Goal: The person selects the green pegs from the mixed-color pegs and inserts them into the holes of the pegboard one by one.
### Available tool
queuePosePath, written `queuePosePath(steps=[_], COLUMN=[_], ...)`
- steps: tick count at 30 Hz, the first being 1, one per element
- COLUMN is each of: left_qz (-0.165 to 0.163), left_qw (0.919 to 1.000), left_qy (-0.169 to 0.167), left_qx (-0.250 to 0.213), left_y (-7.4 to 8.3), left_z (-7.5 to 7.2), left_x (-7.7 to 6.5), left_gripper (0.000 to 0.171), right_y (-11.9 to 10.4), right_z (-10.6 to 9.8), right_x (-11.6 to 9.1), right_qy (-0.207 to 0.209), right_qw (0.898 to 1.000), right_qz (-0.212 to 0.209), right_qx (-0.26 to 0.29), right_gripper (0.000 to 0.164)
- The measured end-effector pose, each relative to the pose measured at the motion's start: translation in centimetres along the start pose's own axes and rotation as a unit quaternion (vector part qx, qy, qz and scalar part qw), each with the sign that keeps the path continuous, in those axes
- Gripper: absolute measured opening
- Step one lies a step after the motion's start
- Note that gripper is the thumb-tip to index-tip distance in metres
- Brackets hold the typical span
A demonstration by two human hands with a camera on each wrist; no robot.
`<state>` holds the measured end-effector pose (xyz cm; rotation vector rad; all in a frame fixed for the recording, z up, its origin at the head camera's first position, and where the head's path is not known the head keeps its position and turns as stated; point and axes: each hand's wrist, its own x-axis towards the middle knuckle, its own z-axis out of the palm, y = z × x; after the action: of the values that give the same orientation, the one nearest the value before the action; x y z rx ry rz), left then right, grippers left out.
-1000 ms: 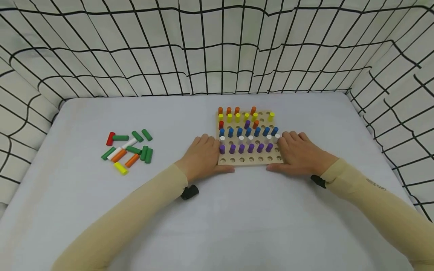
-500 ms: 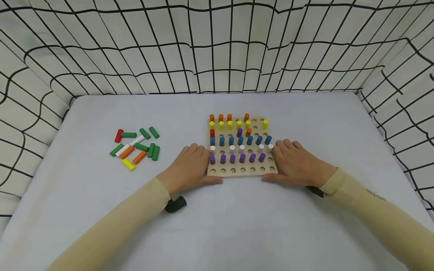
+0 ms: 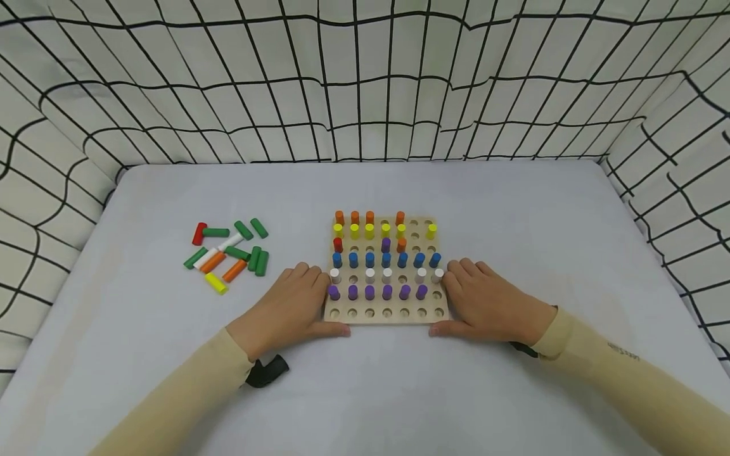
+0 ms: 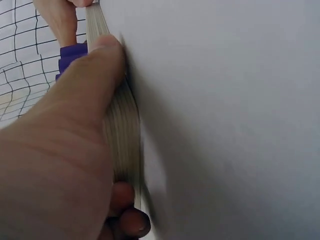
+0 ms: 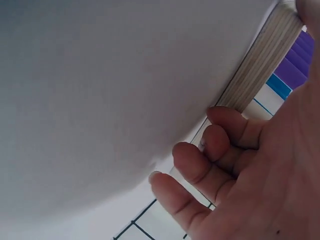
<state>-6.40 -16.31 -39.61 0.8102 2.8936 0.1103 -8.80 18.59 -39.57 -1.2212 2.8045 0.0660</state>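
A wooden pegboard (image 3: 388, 321) lies on the white table with rows of upright coloured pegs. My left hand (image 3: 285, 307) grips its left side, thumb along the front edge. On the right side my right hand (image 3: 490, 304) holds it the same way. In the left wrist view the thumb (image 4: 100, 65) and curled fingertips bear on the layered board edge (image 4: 122, 140). The right wrist view shows the fingers (image 5: 190, 162) bent by the board's side (image 5: 265, 55). Blue pegs (image 3: 369, 260) fill one row; white pegs (image 3: 369, 276) and purple pegs (image 3: 369, 292) stand in front. The frontmost holes are bare.
Left of the board lie loose pegs: several green pegs (image 3: 216, 232), a red peg (image 3: 198, 234), orange pegs (image 3: 234, 270), white ones and a yellow peg (image 3: 215, 283). Black grid netting (image 3: 388, 82) rises behind the table (image 3: 388, 392) and along both sides.
Both hands have drawn the pegboard toward the person and somewhat to the left, pegs still standing in it. The loose pegs stay where they were on the table; the head view has shifted slightly.
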Motion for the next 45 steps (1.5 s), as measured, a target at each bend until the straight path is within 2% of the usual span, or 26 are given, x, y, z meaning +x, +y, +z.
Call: queuePosePath(steps=[4, 7, 10, 14, 17, 21, 24, 26, 29, 31, 33, 38, 42, 45], left_qz=[-0.001, -0.007, -0.006, -0.013, -0.033, -0.075, -0.100, -0.112, -0.125, -0.136, -0.143, -0.167, -0.202, -0.228], left_qw=[0.9999, 0.9998, 0.9993, 0.9961, 0.9901, 0.9743, 0.9639, 0.9583, 0.9483, 0.9369, 0.9265, 0.9042, 0.8858, 0.8765], left_qy=[0.012, 0.008, -0.011, -0.039, -0.041, -0.021, 0.014, 0.045, 0.104, 0.147, 0.191, 0.279, 0.312, 0.308], left_qx=[-0.005, -0.018, -0.035, -0.078, -0.130, -0.212, -0.247, -0.259, -0.273, -0.286, -0.291, -0.277, -0.278, -0.292], left_y=[0.1, 0.0, -0.3, -1.2, -2.2, -3.8, -5.1, -6.0, -7.4, -8.3, -9.2, -11.1, -12.7, -14.0], left_z=[0.0, -0.2, -0.3, -0.8, -1.7, -3.4, -4.5, -5.1, -5.4, -5.3, -5.4, -5.4, -5.0, -4.6], left_x=[-0.3, -0.4, -0.4, -0.7, -1.2, -1.9, -2.4, -2.7, -3.3, -3.7, -3.9, -4.3, -4.6, -4.8], left_gripper=[0.084, 0.081, 0.075, 0.065, 0.059, 0.056, 0.050, 0.043, 0.033, 0.027, 0.024, 0.027, 0.025, 0.016], right_y=[0.0, 0.1, 0.7, 2.2, 3.7, 5.2, 5.8, 5.8, 5.7, 5.5, 5.4, 5.3, 5.2, 5.3], right_z=[0.2, 0.1, -0.5, -2.0, -3.1, -3.5, -3.0, -2.5, -1.9, -1.7, -1.3, -0.2, 0.3, 0.5], right_x=[0.0, 0.0, 0.0, -0.1, -0.2, 0.5, 1.5, 2.4, 3.7, 4.4, 5.1, 5.9, 5.8, 5.7], right_qy=[0.015, 0.007, -0.027, -0.081, -0.083, -0.026, 0.028, 0.054, 0.071, 0.072, 0.065, 0.050, 0.046, 0.042], right_qw=[1.000, 1.000, 0.999, 0.989, 0.981, 0.974, 0.967, 0.962, 0.955, 0.953, 0.956, 0.971, 0.977, 0.978], right_qz=[-0.001, -0.002, 0.005, 0.041, 0.081, 0.137, 0.168, 0.174, 0.173, 0.172, 0.174, 0.169, 0.158, 0.160], right_qx=[-0.005, 0.006, 0.039, 0.113, 0.159, 0.179, 0.191, 0.203, 0.230, 0.238, 0.228, 0.160, 0.136, 0.131], right_gripper=[0.082, 0.086, 0.093, 0.102, 0.094, 0.064, 0.049, 0.046, 0.048, 0.051, 0.054, 0.057, 0.054, 0.055])
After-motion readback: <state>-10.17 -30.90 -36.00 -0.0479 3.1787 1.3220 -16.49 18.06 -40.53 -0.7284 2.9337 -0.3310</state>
